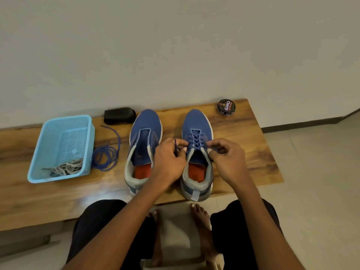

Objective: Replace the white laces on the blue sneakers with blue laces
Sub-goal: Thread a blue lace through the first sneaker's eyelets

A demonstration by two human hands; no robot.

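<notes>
Right sneaker (pixel 196 152) sits on the desk (pixel 243 152), blue lace (pixel 195 140) crossed through its eyelets. Left hand (pixel 169 162) and right hand (pixel 228 158) each pinch a lace end between curled fingers (pixel 180 143). Left of them: unlaced sneaker (pixel 143 145), spare blue lace (pixel 106 155), basket (pixel 60 149) holding white laces (pixel 64 168).

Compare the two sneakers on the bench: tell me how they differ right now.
The right sneaker has a blue lace crisscrossed through its eyelets; the left sneaker has none, its tongue bare. The left hand and right hand each pinch a lace end at the right sneaker; the left sneaker is untouched. Both are blue with orange insoles, toes pointing to the wall.
</notes>
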